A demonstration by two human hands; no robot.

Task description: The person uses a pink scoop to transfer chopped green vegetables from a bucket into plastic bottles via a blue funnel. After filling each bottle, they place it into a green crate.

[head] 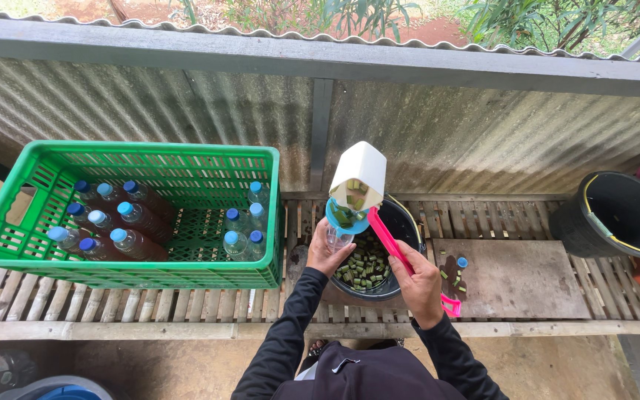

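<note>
We look straight down on a slatted bamboo bench (150, 300) set against a corrugated metal wall (187, 104).

Left hand (327, 252): fingers wrapped closed around a clear plastic bottle (337, 238), held upright over the near-left rim of a black bucket (398, 222). A blue funnel (346, 216) sits in the bottle's mouth.

Right hand (418, 285): closed in a fist around the pink handle (401, 255) of a white scoop (359, 176). The scoop is tipped mouth-down over the funnel, and green pieces (355, 194) show at its lip and inside the funnel.

Bucket contents: chopped green pieces in a dark liquid, seen between the two hands. We cannot tell how full the bottle is; the hand covers most of it.

Left of the bucket, just beside it: green plastic crate (9, 244) holding capped bottles (124, 241) with blue caps and brownish contents, grouped at the crate's left side and near its right wall; the crate's middle shows open mesh floor.

Right of the bucket: flat brown board (520, 281) lying on the slats, with a loose blue cap (462, 262) and a few green bits at its left edge, near the right hand. Further right, well apart, a second black bucket (616, 215) stands at the bench end, tilted toward us.

Both sleeves (283, 348) are black
</note>
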